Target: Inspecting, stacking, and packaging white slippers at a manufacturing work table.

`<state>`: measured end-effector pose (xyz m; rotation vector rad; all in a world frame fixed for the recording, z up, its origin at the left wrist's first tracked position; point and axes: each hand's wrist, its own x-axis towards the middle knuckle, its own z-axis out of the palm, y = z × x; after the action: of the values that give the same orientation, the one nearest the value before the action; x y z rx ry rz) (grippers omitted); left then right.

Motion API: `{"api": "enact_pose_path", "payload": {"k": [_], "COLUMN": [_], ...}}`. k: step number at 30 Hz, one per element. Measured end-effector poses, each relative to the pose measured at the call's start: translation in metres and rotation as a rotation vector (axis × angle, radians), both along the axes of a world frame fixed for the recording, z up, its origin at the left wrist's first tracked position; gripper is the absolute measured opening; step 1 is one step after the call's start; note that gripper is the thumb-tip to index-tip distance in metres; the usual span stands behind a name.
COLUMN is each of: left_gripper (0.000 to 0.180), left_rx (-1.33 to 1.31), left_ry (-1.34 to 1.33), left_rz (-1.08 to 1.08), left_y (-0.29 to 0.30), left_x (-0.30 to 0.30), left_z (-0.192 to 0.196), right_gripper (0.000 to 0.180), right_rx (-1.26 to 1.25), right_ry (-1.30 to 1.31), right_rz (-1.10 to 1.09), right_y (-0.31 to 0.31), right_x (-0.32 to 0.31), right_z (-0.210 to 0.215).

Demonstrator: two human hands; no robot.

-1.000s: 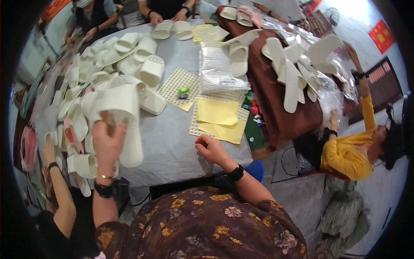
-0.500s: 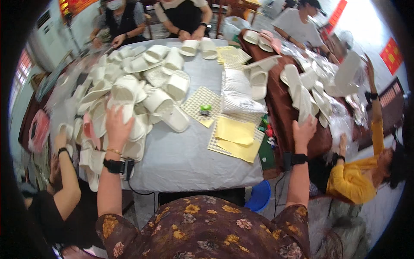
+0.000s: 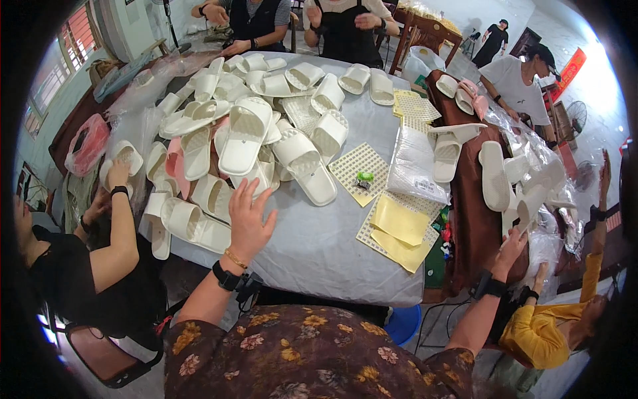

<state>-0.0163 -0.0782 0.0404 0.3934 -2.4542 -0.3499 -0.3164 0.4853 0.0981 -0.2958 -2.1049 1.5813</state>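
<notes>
My left hand point(image 3: 251, 216) is open, its fingers spread just below the toe of a white slipper point(image 3: 244, 136) on top of the heap. No grip on that slipper shows. Off to the right, my right hand point(image 3: 509, 254) closes on the near end of another white slipper point(image 3: 530, 205), which points away from me over the brown-covered table. Its fingers are partly hidden. Many more white slippers, some stacked, cover the grey-covered table point(image 3: 299, 243) on the left, with a pink slipper point(image 3: 175, 165) among them.
Sticker sheets point(image 3: 359, 166), yellow paper point(image 3: 401, 219) and a silvery plastic package point(image 3: 417, 166) lie right of the heap. The brown-covered table point(image 3: 465, 246) holds slippers and clear bags. A blue bin point(image 3: 403, 324) stands below. Co-workers sit left, right and opposite; one person's hand point(image 3: 118, 171) touches a slipper.
My left hand has come off the slipper on the heap and drawn back toward me. My right hand has shifted right with its slipper. The view has turned left.
</notes>
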Motion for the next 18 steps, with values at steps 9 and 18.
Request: {"api": "enact_pose_path", "payload": {"k": [9,18], "left_gripper": [0.059,0.094], "left_rx": [0.328,1.147], "left_ry": [0.017,-0.113], "left_rz": [-0.357,-0.597], "left_y": [0.061,0.088], "left_x": [-0.009,-0.017], "left_z": [0.005,-0.012], "right_gripper": [0.067,0.091], "right_rx": [-0.557,-0.628], "right_ry": [0.266,-0.113], "right_rz": [0.665,1.11], "right_y": [-0.089,-0.2], "right_x": [0.1,0.179], "right_z": [0.065,0.053]}}
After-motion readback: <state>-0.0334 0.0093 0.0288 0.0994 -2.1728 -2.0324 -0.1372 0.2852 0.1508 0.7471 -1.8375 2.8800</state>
